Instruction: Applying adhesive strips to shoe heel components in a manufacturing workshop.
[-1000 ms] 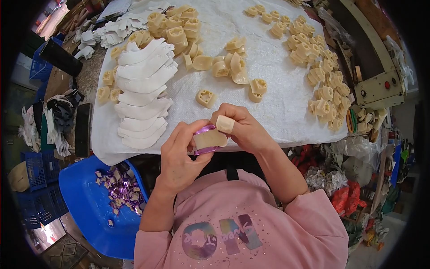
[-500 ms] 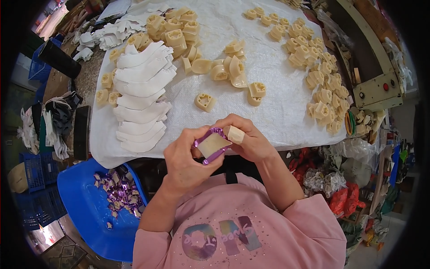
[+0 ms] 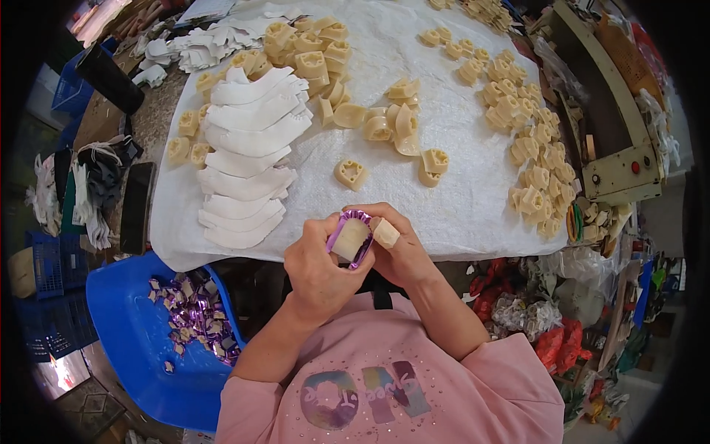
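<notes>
Both my hands meet at the near edge of the table over a small cream block [image 3: 350, 238] half wrapped in shiny purple foil [image 3: 353, 217]. My left hand [image 3: 319, 265] cups the block from below and the left. My right hand [image 3: 399, 250], with a tan bandage on one fingertip, presses the foil from the right. A single cream moulded piece [image 3: 350, 174] lies on the white cloth [image 3: 444, 214] just beyond my hands.
Fanned white curved cutouts [image 3: 248, 159] lie at left on the cloth. Several cream moulded pieces sit in heaps at centre [image 3: 392, 126] and right [image 3: 529, 148]. A blue bin [image 3: 126, 333] with purple foil scraps stands lower left. A cream machine [image 3: 617, 159] sits right.
My hands have turned the block and drawn it slightly nearer; more purple foil now shows folded around its top edge.
</notes>
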A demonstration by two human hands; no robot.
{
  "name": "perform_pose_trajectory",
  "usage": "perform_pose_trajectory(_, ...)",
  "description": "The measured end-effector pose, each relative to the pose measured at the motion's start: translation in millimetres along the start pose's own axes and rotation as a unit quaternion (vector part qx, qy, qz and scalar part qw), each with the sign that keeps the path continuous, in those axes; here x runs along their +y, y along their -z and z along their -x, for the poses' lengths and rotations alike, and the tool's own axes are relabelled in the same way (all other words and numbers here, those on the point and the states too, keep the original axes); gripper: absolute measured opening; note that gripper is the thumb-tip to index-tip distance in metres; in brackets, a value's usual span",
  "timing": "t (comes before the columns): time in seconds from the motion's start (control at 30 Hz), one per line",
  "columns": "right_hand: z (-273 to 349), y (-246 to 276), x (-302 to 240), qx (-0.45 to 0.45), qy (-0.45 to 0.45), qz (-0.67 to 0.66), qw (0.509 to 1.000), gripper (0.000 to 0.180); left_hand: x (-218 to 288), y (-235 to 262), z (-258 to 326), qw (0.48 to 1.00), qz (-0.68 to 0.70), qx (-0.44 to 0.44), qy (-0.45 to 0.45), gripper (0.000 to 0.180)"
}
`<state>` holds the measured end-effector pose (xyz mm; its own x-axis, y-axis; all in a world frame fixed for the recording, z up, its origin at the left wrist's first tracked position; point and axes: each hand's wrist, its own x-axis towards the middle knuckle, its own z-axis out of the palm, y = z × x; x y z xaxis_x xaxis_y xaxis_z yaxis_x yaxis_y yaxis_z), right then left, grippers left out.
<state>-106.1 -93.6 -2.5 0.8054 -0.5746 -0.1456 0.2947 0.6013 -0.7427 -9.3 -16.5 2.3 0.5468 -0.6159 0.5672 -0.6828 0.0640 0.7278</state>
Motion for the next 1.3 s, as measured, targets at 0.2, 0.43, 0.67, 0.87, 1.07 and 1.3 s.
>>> perform_pose_trajectory(0.2, -2, -12, 3, 0.027, 0.113, 0.392, 0.913, 0.025, -6, 3, 7, 0.998, -0.049, 0.040, 0.003, 0.046)
perform_pose_trajectory(0.43, -34, -23, -2, -0.079, 0.163, 0.491, 0.852, 0.024, -37, 43, 15, 0.989, -0.012, 0.056, 0.137, 0.041)
perform_pose_trajectory(0.67, -96, -23, -32, -0.037, 0.384, 0.711, 0.588, 0.042, -105, 148, 79, 0.922, -0.254, 0.167, 0.239, 0.040)
perform_pose_trajectory(0.87, -118, -32, -32, -0.049, 0.411, 0.778, 0.472, 0.038, -138, 192, 160, 0.811, -0.417, 0.193, 0.362, 0.048)
perform_pose_trajectory(1.07, -128, -35, -35, -0.077, 0.407, 0.791, 0.451, 0.030, -107, 165, 74, 0.896, -0.320, 0.195, 0.239, 0.048)
perform_pose_trajectory(1.3, -134, -55, -38, -0.074, 0.435, 0.775, 0.452, 0.024, -70, 84, -26, 0.988, -0.128, 0.041, -0.073, 0.034)
